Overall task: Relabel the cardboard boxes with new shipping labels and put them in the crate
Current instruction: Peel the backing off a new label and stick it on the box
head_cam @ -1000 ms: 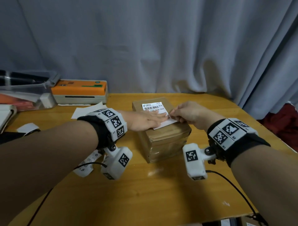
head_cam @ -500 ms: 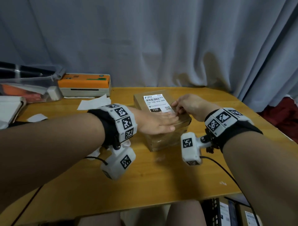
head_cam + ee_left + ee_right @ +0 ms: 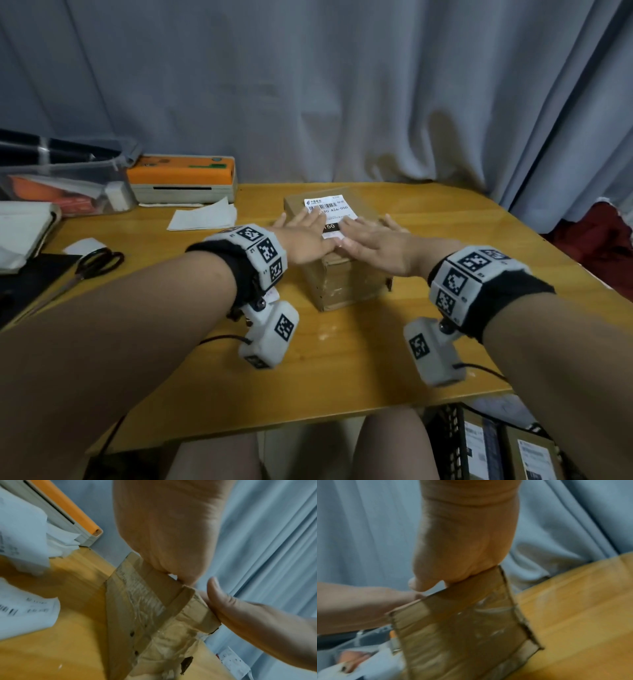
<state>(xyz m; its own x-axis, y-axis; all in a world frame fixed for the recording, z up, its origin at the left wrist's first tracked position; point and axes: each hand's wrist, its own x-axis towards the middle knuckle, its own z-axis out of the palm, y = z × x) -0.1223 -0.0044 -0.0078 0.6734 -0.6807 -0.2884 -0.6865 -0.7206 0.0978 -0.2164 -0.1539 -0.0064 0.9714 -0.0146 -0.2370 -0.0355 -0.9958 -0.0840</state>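
A taped brown cardboard box (image 3: 346, 286) stands in the middle of the wooden table (image 3: 342, 370). A white shipping label (image 3: 330, 209) with a barcode lies flat on its top. My left hand (image 3: 301, 236) and my right hand (image 3: 371, 241) both lie on the box top with straight fingers, pressing on the label's near half. The wrist views show each palm (image 3: 164, 534) (image 3: 464, 545) resting on the box's upper edge (image 3: 150, 586) (image 3: 457, 609). A black crate (image 3: 452, 442) with labelled boxes (image 3: 529, 455) stands under the table at the lower right.
An orange-topped label printer (image 3: 183, 180) sits at the back left with white backing paper (image 3: 202, 216) in front of it. A clear bin (image 3: 65, 178) stands at the far left, and scissors (image 3: 90, 265) lie on a dark mat. A grey curtain (image 3: 342, 85) hangs behind.
The right hand has let go of the label's corner and flattened onto it. The left hand has slid along the box top. The label now lies flat on the box.
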